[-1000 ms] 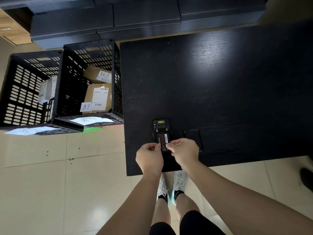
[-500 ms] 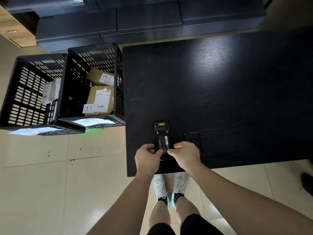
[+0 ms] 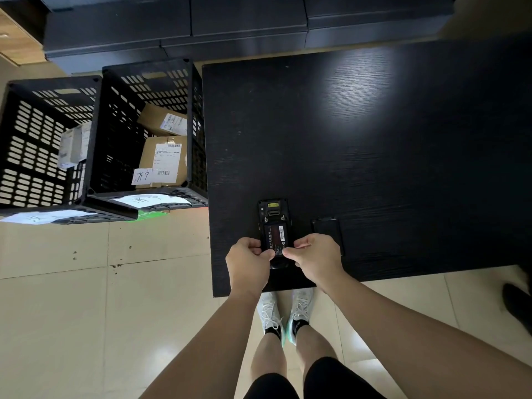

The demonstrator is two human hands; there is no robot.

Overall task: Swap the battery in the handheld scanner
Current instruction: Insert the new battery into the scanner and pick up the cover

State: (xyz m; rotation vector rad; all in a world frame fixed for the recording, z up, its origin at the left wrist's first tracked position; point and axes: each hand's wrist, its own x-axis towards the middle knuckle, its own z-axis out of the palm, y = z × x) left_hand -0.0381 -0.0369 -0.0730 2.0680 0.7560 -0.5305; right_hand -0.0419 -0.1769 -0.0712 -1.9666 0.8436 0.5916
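A black handheld scanner (image 3: 273, 210) lies face down near the front edge of the black table (image 3: 359, 139), with its back open. A black battery (image 3: 277, 234) with a red label sits in the open bay. My left hand (image 3: 249, 263) grips the scanner's lower left side. The fingertips of my right hand (image 3: 315, 259) pinch the battery's lower right corner. The scanner's lower end is hidden under my hands. A flat black cover (image 3: 326, 228) rests on the table just right of the scanner, partly behind my right hand.
Two black slatted crates (image 3: 149, 82) (image 3: 43, 139) stand on the tiled floor left of the table, the nearer one holding labelled cardboard boxes (image 3: 164, 159). Dark cabinets (image 3: 244, 24) line the back. Another person's dark shoe (image 3: 518, 306) shows at the right edge.
The battery, held raised over the scanner a second ago, now lies down in the bay. Both hands stay at the scanner's lower end.
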